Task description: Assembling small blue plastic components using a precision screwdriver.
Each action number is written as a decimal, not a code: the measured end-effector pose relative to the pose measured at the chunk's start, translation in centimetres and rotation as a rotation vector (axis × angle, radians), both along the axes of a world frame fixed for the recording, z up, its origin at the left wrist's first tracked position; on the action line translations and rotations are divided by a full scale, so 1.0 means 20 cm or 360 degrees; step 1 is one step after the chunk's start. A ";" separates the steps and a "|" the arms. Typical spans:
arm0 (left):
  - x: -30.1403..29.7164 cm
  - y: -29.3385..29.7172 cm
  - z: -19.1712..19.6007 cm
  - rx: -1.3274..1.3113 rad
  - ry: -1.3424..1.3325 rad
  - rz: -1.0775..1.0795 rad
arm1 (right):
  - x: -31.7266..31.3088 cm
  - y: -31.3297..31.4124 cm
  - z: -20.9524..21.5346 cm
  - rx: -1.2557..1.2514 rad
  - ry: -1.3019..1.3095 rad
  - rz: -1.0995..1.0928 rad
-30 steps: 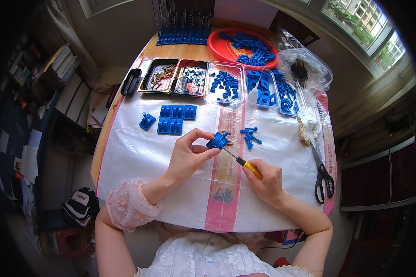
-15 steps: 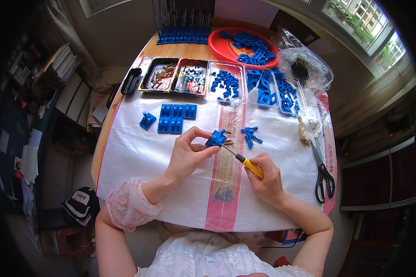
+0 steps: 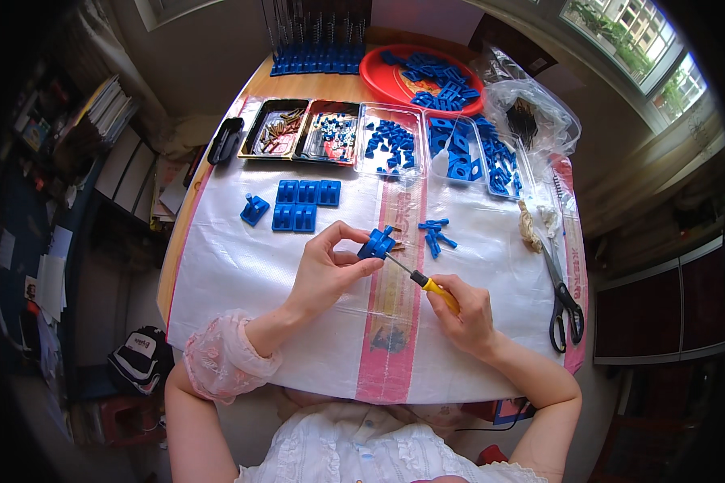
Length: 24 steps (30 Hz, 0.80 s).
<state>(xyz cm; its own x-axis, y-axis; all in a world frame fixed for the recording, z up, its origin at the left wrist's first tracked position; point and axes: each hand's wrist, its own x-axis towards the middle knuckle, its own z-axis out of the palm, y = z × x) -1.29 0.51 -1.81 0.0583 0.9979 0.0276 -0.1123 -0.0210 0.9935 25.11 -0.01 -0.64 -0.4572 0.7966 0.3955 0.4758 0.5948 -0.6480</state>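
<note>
White woven sheeting [image 3: 242, 274] with a pink stripe is spread over a wooden table [image 3: 259, 80]. Above the sheet's middle, a small blue plastic part [image 3: 375, 243] is pinched between thumb and fingertips of the left hand [image 3: 324, 272]. A yellow-handled screwdriver [image 3: 424, 282] is gripped in the closed right hand [image 3: 464, 315], its tip set against the blue part. Just beyond, a few loose blue pins [image 3: 436, 237] are scattered, and 5 blue square blocks [image 3: 304, 204] are grouped to the left, with 1 more block [image 3: 254, 209] apart. Trays of screws and blue pieces [image 3: 336, 135] are lined along the far side, behind them a red dish [image 3: 383, 76]. Black-handled scissors [image 3: 564, 302] are laid at the right edge.
</note>
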 end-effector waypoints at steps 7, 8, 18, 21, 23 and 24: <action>0.00 0.00 0.02 -0.0098 0.0017 -0.0051 | -0.02 -0.01 -0.01 -0.0043 0.0122 -0.0086; 0.00 0.00 0.02 -0.0101 0.0017 -0.0054 | -0.02 -0.01 -0.03 0.0023 0.0202 -0.0087; 0.00 0.00 0.02 0.0027 0.0106 -0.0032 | 0.00 0.00 -0.01 -0.0117 0.0061 -0.0048; 0.00 0.00 0.02 0.0063 0.0129 -0.0015 | 0.00 0.00 -0.01 -0.0155 0.0015 -0.0049; 0.00 0.00 0.02 0.0074 0.0147 -0.0006 | 0.00 0.00 -0.01 -0.0161 0.0041 -0.0051; 0.00 0.00 0.02 0.0074 0.0146 -0.0006 | -0.01 0.01 -0.01 -0.0109 0.0042 -0.0056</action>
<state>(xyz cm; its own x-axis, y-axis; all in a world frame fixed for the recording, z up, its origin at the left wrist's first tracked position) -1.24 0.53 -1.49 0.0665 0.9954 0.0683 -0.0213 -0.0670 0.9975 25.00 0.11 -0.86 -0.4188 0.8375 0.3510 0.4778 0.5319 -0.6991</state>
